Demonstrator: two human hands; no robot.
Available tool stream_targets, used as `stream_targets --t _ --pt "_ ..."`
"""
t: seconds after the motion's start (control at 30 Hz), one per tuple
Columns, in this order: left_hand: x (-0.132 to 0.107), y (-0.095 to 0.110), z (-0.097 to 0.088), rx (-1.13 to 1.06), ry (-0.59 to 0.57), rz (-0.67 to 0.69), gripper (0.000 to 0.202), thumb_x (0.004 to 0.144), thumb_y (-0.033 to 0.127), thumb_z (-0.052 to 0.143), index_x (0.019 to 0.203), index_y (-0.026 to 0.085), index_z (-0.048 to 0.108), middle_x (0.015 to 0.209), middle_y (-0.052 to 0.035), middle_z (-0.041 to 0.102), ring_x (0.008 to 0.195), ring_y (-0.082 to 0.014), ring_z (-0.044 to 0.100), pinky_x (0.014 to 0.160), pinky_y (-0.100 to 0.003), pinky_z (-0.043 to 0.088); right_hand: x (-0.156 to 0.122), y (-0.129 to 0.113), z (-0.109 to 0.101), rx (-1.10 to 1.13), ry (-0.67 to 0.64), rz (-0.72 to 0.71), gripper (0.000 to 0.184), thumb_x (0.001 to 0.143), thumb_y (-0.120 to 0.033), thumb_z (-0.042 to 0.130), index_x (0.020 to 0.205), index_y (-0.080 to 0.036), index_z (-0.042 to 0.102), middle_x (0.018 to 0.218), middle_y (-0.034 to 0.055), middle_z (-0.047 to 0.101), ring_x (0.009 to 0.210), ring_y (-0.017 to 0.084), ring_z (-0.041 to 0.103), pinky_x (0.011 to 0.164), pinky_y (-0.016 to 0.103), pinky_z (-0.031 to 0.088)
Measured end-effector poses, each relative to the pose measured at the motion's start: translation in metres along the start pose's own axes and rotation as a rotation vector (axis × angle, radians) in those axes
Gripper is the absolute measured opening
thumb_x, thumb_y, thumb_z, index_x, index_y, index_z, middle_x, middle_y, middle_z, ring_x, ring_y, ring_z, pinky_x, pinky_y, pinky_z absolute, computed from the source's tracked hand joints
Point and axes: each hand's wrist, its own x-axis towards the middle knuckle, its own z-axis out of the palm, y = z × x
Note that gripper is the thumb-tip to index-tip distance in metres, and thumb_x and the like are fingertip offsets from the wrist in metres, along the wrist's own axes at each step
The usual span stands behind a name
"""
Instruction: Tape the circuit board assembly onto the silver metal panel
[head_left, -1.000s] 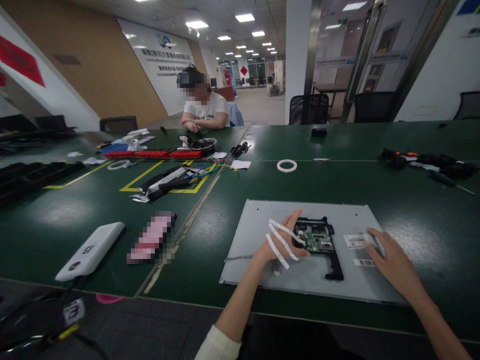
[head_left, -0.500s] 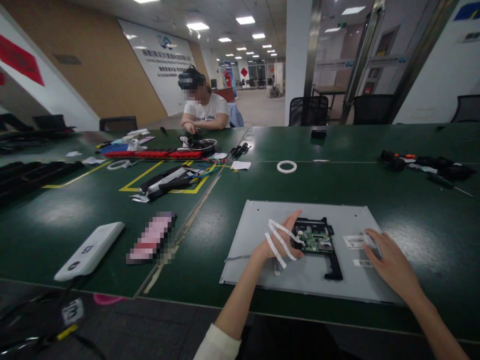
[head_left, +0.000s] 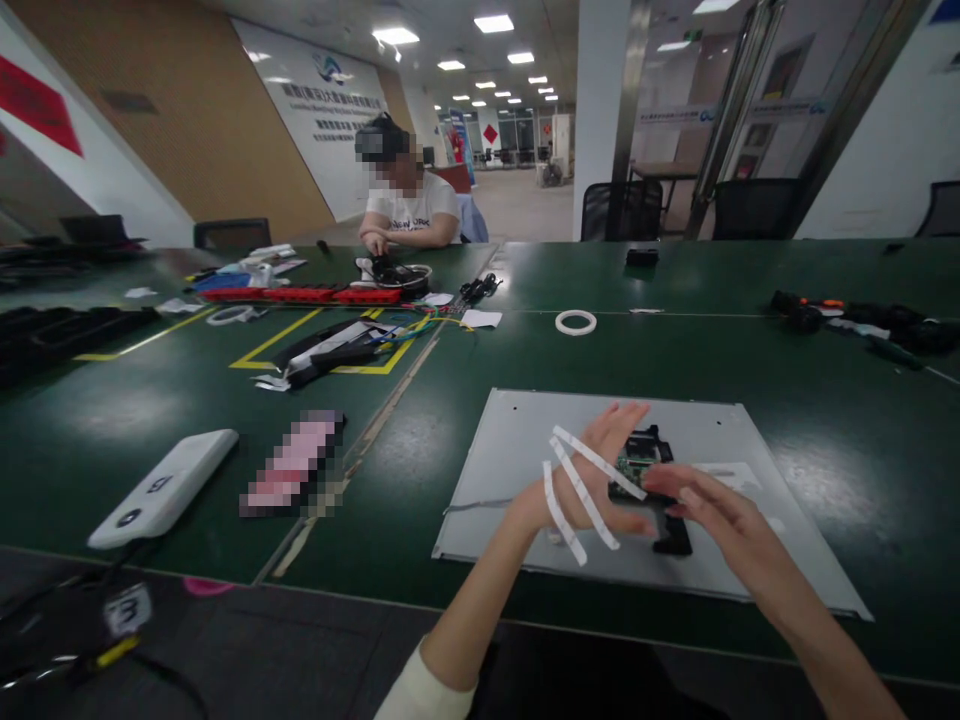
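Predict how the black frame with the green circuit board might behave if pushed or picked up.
The black frame is probably stiff, since its edges look hard and squared. The green circuit board seems fragile: its visible part has no cover. Lying flat on the pale panel, the frame would likely slide, not roll.

Hands (head_left: 592, 480) by circuit board (head_left: 628, 467); panel (head_left: 491, 455) beneath

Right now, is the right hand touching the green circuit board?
Cannot tell. In the head view, the right hand partly overlaps the green circuit board, and its fingers hide any contact or gap.
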Motion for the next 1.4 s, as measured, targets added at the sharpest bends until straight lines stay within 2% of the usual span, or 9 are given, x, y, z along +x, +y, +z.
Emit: stream_targets --t 0.13,0.23,0.3,0.47,0.57,0.7,0.8,1.03,1.4 --pt "0.009 0.003 0.006 0.012 -0.018 0.071 0.113 0.064 0.048 0.072 0.148 0.019 0.002 0.153 -0.014 0.014 0.141 -0.0338 0.008 0.114 -0.051 0.012 0.013 0.001 0.018 0.066 -0.022 0.041 0.042 0.084 -0.055 0.059 0.108 -0.021 0.062 0.109 0.0068 0.06 0.098 0.022 0.058 0.076 0.03 0.053" --pt "0.01 0.001 0.009 0.082 -0.055 0.022 0.111 0.066 0.05 0.069 0.148 0.018 0.002 0.154 -0.0139 0.012 0.142 -0.0329 0.006 0.113 -0.052 0.012 0.016 0.008 0.016 0.112 0.044 0.087 0.036 0.079 -0.049 0.067 0.098 -0.018 0.063 0.085 0.0041 0.062 0.07 0.015 0.058 0.058 0.024 0.05" --pt "0.01 -0.002 0.008 0.153 -0.076 -0.025 0.112 0.065 0.05 0.07 0.148 0.018 0.001 0.154 -0.0142 0.011 0.142 -0.0332 0.003 0.113 -0.054 0.01 0.015 0.007 0.011 0.145 0.106 0.076 0.03 0.077 -0.044 0.07 0.091 -0.018 0.064 0.078 0.002 0.059 0.061 0.012 0.054 0.054 0.022 0.048" --pt "0.012 -0.024 0.0 0.223 -0.018 -0.182 0.106 0.066 0.048 0.071 0.146 0.014 0.011 0.151 -0.0187 0.019 0.141 -0.0351 0.007 0.111 -0.057 0.01 0.017 -0.001 -0.013 0.175 0.358 -0.004 0.023 0.075 -0.037 0.073 0.085 -0.018 0.063 0.084 0.0028 0.059 0.069 0.013 0.054 0.059 0.023 0.049" --pt "0.016 -0.034 -0.003 0.126 0.058 -0.147 0.087 0.076 0.047 0.063 0.144 0.015 0.019 0.148 -0.0169 0.028 0.14 -0.0311 0.017 0.112 -0.051 0.02 0.028 0.009 -0.027 0.223 0.472 0.018 0.028 0.074 -0.037 0.074 0.092 -0.019 0.063 0.092 0.0033 0.059 0.075 0.014 0.056 0.064 0.024 0.05" --pt "0.026 -0.036 0.005 0.028 0.163 -0.091 0.06 0.088 0.041 0.049 0.139 0.017 0.031 0.143 -0.0128 0.04 0.133 -0.0246 0.036 0.11 -0.043 0.03 0.047 0.038 -0.03 0.254 0.416 0.123 0.035 0.071 -0.042 0.075 0.093 -0.018 0.063 0.095 0.0038 0.06 0.081 0.015 0.057 0.065 0.023 0.05" --pt "0.036 -0.04 0.016 0.038 0.207 -0.081 0.051 0.09 0.04 0.046 0.135 0.017 0.039 0.138 -0.0118 0.047 0.129 -0.0229 0.042 0.109 -0.041 0.033 0.056 0.051 -0.025 0.222 0.384 0.154 0.04 0.066 -0.045 0.076 0.09 -0.015 0.063 0.09 0.0048 0.061 0.076 0.016 0.057 0.059 0.022 0.048" --pt "0.049 -0.055 0.028 0.131 0.294 -0.082 0.045 0.095 0.04 0.035 0.129 0.012 0.046 0.13 -0.0129 0.054 0.122 -0.0206 0.05 0.104 -0.038 0.039 0.065 0.042 -0.02 0.178 0.39 0.118 0.042 0.067 -0.047 0.074 0.091 -0.014 0.064 0.09 0.0061 0.062 0.078 0.016 0.058 0.061 0.02 0.048" --pt "0.057 -0.06 0.045 0.433 0.037 -0.182 0.038 0.097 0.03 0.027 0.128 0.017 0.045 0.127 -0.01 0.058 0.118 -0.0206 0.053 0.107 -0.049 0.027 0.065 0.074 -0.023 0.075 0.338 0.132 0.044 0.068 -0.052 0.07 0.086 -0.013 0.063 0.082 0.0066 0.063 0.073 0.017 0.06 0.063 0.025 0.051"
